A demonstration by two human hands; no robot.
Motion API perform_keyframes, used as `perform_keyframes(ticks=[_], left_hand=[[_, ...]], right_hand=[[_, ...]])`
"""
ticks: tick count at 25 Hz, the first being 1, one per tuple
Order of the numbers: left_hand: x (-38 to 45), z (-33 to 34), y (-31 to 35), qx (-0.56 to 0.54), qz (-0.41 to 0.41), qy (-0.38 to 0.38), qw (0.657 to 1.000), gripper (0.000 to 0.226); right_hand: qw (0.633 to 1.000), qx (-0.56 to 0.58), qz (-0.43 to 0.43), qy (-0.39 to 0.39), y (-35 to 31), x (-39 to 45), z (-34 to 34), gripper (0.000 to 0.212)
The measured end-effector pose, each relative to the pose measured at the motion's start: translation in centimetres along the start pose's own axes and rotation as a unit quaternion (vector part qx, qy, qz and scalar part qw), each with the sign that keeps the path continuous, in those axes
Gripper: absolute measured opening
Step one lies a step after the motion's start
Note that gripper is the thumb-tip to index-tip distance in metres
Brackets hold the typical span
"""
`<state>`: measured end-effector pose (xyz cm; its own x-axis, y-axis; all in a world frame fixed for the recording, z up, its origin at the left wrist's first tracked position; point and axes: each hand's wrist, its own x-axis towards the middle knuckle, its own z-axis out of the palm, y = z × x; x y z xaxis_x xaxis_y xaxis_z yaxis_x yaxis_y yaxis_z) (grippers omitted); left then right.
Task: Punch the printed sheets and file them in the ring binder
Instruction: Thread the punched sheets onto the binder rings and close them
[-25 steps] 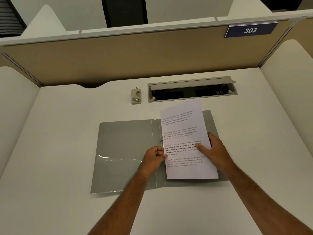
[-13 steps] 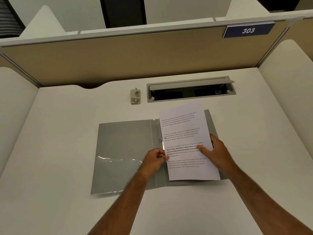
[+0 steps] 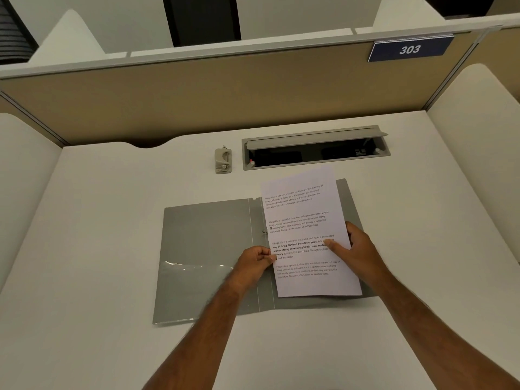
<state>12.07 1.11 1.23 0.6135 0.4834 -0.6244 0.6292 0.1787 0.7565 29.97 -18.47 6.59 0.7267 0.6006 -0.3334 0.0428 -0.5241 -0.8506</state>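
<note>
A grey ring binder (image 3: 208,243) lies open on the white desk, with a clear pocket on its left cover. The printed sheets (image 3: 304,220) rest on the binder's right half, tilted slightly, their left edge at the rings (image 3: 265,231). My left hand (image 3: 254,263) pinches the sheets' left edge near the lower ring. My right hand (image 3: 357,249) grips the right edge, thumb lying on the text. A small beige hole punch (image 3: 223,160) stands behind the binder.
A grey cable box (image 3: 315,149) with its lid raised is set into the desk behind the sheets. Beige partition walls close the desk at the back and both sides. A blue sign (image 3: 409,49) reads 303.
The sheets have slid a little toward me and lowered flatter onto the binder's right half. Both hands keep the same hold.
</note>
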Motion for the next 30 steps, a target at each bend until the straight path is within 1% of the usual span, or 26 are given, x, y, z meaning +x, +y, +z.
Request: perform_keyframes(ticks=[5,10,12,15,17,18,20,24,30], left_hand=[[0.1,0.2,0.2,0.005,0.004,-0.001,1.0,0.016],[0.4,0.4,-0.1,0.031,0.015,0.03,0.999,0.014],[0.6,0.4,0.0,0.03,0.02,0.053,0.998,0.013],[0.8,0.0,1.1,0.019,0.046,0.116,0.992,0.009],[1.9,-0.4,1.8,0.023,0.071,0.151,0.986,0.011],[2.6,-0.6,2.1,0.034,0.079,0.156,0.984,0.014],[3.9,-0.9,2.6,0.052,0.077,0.142,0.986,0.02],[5.3,-0.7,3.5,0.046,0.036,0.068,0.996,0.022],[5.6,-0.4,3.5,0.025,0.045,0.068,0.996,0.012]], right_hand=[[1.0,-0.004,0.007,0.008,-0.3,0.0,-0.1,0.031],[1.0,-0.008,0.007,0.012,-0.4,0.0,0.0,0.03],[1.0,-0.012,0.005,0.013,-0.3,0.1,0.0,0.03],[1.0,-0.017,0.007,0.013,-0.1,0.3,-0.1,0.031],[1.0,-0.018,0.009,0.011,0.0,0.5,-0.1,0.031],[1.0,-0.019,0.01,0.011,0.0,0.7,-0.1,0.031],[1.0,-0.021,0.012,0.011,0.2,0.9,-0.1,0.031],[1.0,-0.024,0.015,0.012,1.0,1.4,0.0,0.033],[0.999,-0.02,0.038,0.006,1.8,2.0,0.2,0.037]])
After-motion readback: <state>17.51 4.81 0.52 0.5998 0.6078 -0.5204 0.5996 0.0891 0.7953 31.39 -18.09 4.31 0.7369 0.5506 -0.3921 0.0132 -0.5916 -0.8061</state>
